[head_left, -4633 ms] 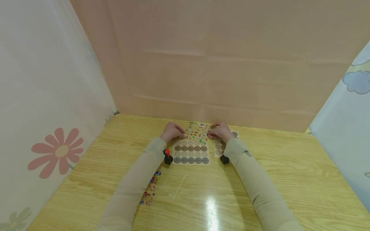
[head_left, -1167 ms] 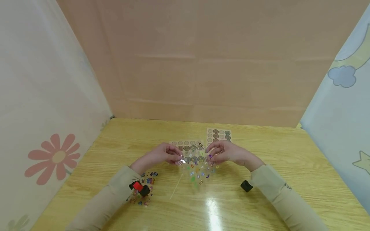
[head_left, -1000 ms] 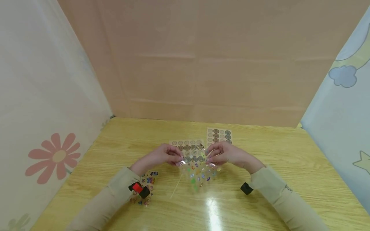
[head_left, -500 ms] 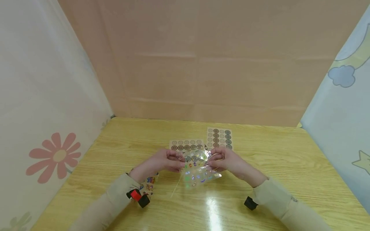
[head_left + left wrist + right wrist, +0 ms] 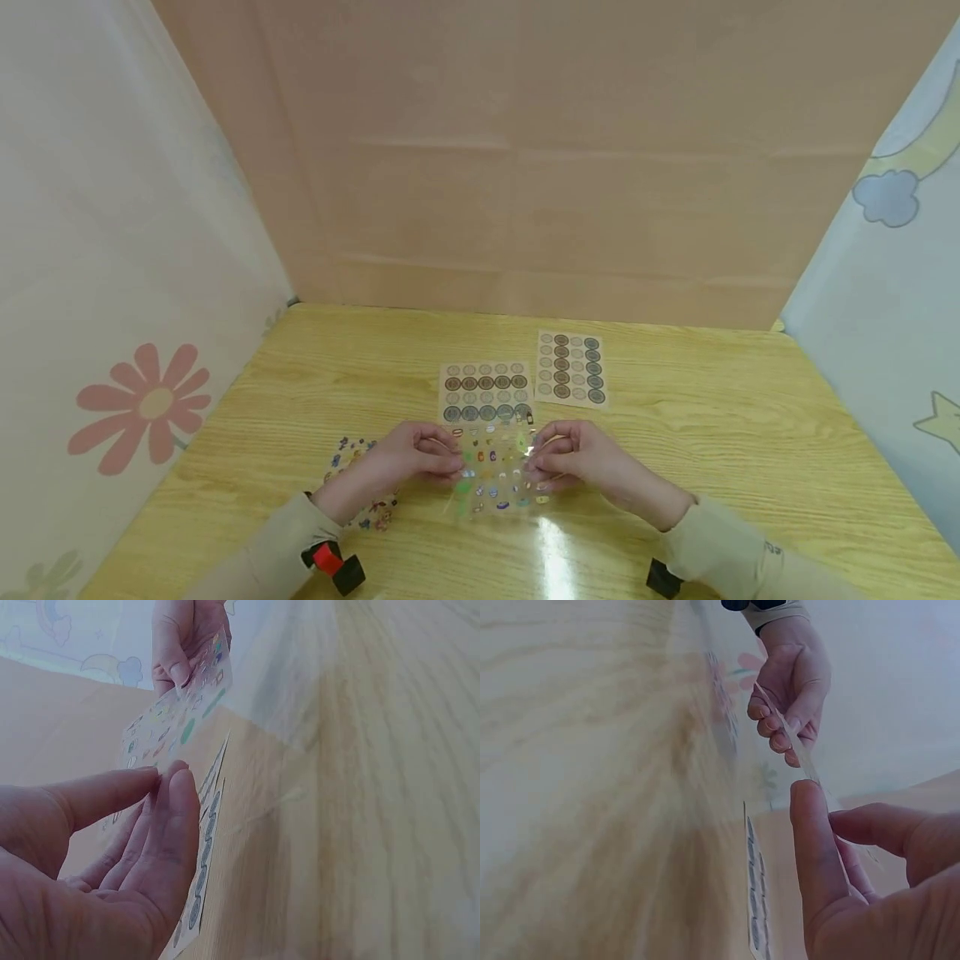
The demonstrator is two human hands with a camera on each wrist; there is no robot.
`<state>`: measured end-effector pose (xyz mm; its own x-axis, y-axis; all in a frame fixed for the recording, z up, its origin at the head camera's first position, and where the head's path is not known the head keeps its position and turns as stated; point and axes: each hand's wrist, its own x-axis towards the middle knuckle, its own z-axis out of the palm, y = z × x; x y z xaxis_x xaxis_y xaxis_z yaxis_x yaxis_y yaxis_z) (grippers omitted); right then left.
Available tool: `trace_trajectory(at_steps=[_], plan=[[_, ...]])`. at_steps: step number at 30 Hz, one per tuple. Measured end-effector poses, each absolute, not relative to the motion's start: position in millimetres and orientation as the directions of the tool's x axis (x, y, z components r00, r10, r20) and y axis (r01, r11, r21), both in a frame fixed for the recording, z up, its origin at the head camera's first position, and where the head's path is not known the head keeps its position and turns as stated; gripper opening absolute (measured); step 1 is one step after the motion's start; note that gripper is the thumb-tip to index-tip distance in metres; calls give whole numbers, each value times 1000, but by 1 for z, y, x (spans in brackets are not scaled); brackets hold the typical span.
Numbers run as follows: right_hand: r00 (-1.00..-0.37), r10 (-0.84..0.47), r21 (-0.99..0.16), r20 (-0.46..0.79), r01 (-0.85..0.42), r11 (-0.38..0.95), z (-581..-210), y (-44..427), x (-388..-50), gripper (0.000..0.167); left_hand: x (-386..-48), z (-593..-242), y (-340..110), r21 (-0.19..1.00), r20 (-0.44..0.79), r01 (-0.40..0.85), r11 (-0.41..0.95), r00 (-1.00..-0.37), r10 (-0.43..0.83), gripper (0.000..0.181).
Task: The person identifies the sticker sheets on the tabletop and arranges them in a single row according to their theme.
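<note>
A clear sticker sheet (image 5: 491, 471) with small coloured pictures is held up above the wooden table, near its front. My left hand (image 5: 420, 457) pinches its left edge between thumb and fingers. At the opposite edge my right hand (image 5: 573, 458) pinches it the same way. In the left wrist view the sticker sheet (image 5: 176, 724) stretches between the two hands, tilted, with a green picture showing. The right wrist view shows the sticker sheet (image 5: 804, 754) nearly edge-on. Behind it on the table lies a paper sheet of round stickers (image 5: 486, 383), its near edge overlapped by the clear sheet.
A second sheet of round stickers (image 5: 573, 367) lies to the right of the first. Another clear sheet with colourful pictures (image 5: 352, 454) lies at the left, partly under my left forearm. A brown paper backdrop (image 5: 510, 208) stands behind the table (image 5: 712, 400).
Both hands have lifted the clear sticker sheet off the round-sticker sheet and brought it toward the table's front. Its lower part has swung up into a flatter spread, uncovering most of the round stickers.
</note>
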<state>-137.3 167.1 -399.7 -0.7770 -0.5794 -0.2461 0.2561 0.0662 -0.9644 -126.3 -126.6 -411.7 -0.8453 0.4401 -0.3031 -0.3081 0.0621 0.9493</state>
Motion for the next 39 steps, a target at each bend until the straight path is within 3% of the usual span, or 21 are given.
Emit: trace_trajectory(at_steps=[16,26,39], plan=[[-754,-571,-937,-326,336,93,-421,152,-121,22,-101,-422,-148,924,-365,-378,54,-832,419,29],[-724,-591,-921,-354,379,87,-429,139,-114,21,-95,-431,-160,950,-309,-274,151,-896,319,33],[-719,-589,-913,-369,400,83,-432,133,-114,22,-94,-432,-162,953,-304,-284,110,-905,297,34]])
